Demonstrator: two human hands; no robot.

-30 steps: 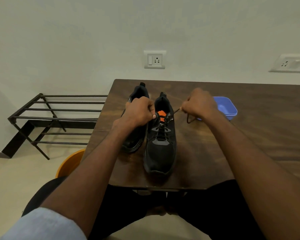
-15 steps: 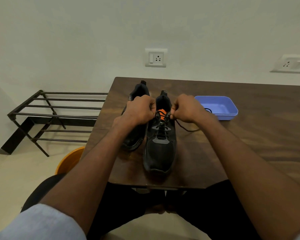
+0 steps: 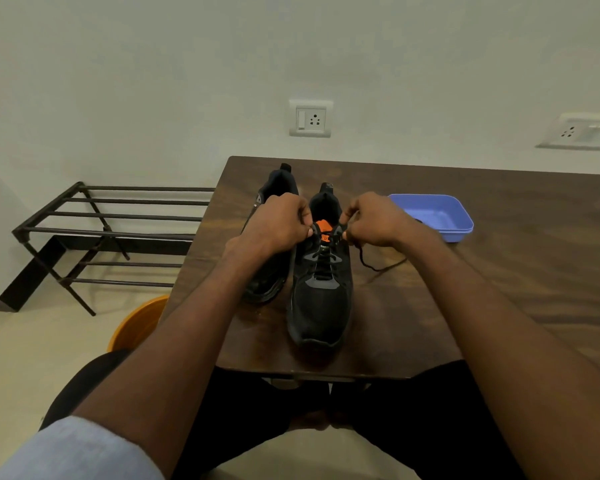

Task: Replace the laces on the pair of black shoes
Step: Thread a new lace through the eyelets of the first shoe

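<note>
Two black shoes stand side by side on the dark wooden table [image 3: 499, 271], toes toward me. The right shoe [image 3: 321, 299] has an orange tongue label and a black lace [image 3: 371, 265] threaded through its eyelets; a loose end trails onto the table to its right. My left hand [image 3: 278, 226] is curled at the top left eyelets and pinches the lace there. At the top right eyelets my right hand [image 3: 371, 223] pinches the lace too. The left shoe [image 3: 271, 271] is mostly hidden behind my left hand and forearm.
A blue plastic tray [image 3: 440, 216] sits on the table just right of my right hand. A black metal rack [image 3: 94, 233] stands on the floor to the left. An orange bucket [image 3: 136, 323] sits below the table's left edge. Wall sockets are behind.
My right hand, which was pulling the lace out to the right near the blue tray, has come back to the shoe's top eyelets. The lace end now lies slack on the table.
</note>
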